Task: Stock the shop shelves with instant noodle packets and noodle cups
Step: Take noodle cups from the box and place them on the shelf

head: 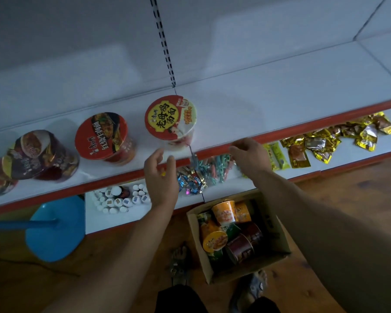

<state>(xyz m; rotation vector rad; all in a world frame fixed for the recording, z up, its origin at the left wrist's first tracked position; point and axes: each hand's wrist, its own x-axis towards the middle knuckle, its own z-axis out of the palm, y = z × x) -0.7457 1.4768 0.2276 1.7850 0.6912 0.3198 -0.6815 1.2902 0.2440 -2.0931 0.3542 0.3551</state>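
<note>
Stocking looks partly done. A row of noodle cups point(102, 135) stands near the top shelf's point(280, 105) front edge. The left hand point(160, 177) hangs loose-fingered and empty just beside the red-and-white cup point(171, 118); the right hand point(251, 154) is likewise empty. The cardboard box point(278, 233) on the floor holds several boxed cups point(224, 215).

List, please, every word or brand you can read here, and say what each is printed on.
"老母鸡汤面", with a smaller "康师傅": lid of the white cup.
"红烧牛肉面", with "康师傅": lid of the red cup.
Blurred, unreadable: print on the purple cup.
Too small to read: cups in the box, bottles, gold packets.
</note>
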